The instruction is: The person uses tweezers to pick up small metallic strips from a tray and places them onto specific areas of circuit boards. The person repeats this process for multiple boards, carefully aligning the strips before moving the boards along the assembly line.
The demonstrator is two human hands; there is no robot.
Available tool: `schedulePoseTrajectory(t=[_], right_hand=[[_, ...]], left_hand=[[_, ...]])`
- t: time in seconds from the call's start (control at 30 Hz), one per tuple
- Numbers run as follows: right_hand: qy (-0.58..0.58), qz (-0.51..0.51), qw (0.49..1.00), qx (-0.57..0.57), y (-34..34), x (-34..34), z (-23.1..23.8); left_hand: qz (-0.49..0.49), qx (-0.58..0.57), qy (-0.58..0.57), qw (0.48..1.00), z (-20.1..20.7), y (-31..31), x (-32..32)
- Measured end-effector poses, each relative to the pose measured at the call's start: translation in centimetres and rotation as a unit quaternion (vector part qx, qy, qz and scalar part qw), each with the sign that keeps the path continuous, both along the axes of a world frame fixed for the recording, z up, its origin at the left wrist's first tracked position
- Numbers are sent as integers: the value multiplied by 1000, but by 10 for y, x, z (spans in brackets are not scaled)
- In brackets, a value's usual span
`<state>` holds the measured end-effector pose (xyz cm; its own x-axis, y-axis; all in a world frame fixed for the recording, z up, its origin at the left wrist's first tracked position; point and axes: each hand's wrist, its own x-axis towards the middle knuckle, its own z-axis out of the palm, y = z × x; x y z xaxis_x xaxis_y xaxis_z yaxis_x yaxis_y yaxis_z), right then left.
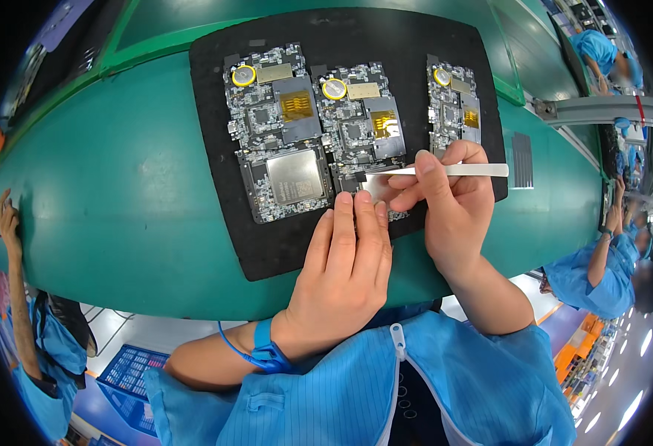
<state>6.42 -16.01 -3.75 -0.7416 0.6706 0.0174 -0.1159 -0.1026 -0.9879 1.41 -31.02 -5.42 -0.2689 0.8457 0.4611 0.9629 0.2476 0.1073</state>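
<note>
So the right hand (457,212) has its thumb and fingers clamped on slim white metal tweezers (475,170), tip pointing left. The left hand (341,271) isn't gripping anything: its fingers are stretched out side by side, tips along the near edge of the middle green-and-silver circuit board (355,132). That board sits just beyond those fingertips, on a big black foam mat (267,251) on the green desk (111,186).

Looks to me like fine placing or adjusting: there's a small black square piece (360,177) at the tweezer tip, though I can't tell if it's pinched or just lying there. Next move probably calls for a steady tip and light left-hand pressure.

Count: three boards, with one more left of the left fingers (278,137) and one beyond the right fingers (451,97); three yellow-ringed coin cells (243,76), one per board; three amber tape patches (295,105); one pair of tweezers.
</note>
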Motion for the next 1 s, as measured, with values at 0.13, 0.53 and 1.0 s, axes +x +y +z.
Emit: schedulePoseTrajectory(t=[0.13,0.53,1.0], right_hand=[[-6,-5,1000,19,-2,-1,2],[-27,-10,998,61,-3,0,1],[-17,-10,999,47,-4,0,3]], left_hand=[[4,-1,5,1000,1,0,0],[13,4,-1,1000,1,1,3],[30,30,-89,995,4,9,0]])
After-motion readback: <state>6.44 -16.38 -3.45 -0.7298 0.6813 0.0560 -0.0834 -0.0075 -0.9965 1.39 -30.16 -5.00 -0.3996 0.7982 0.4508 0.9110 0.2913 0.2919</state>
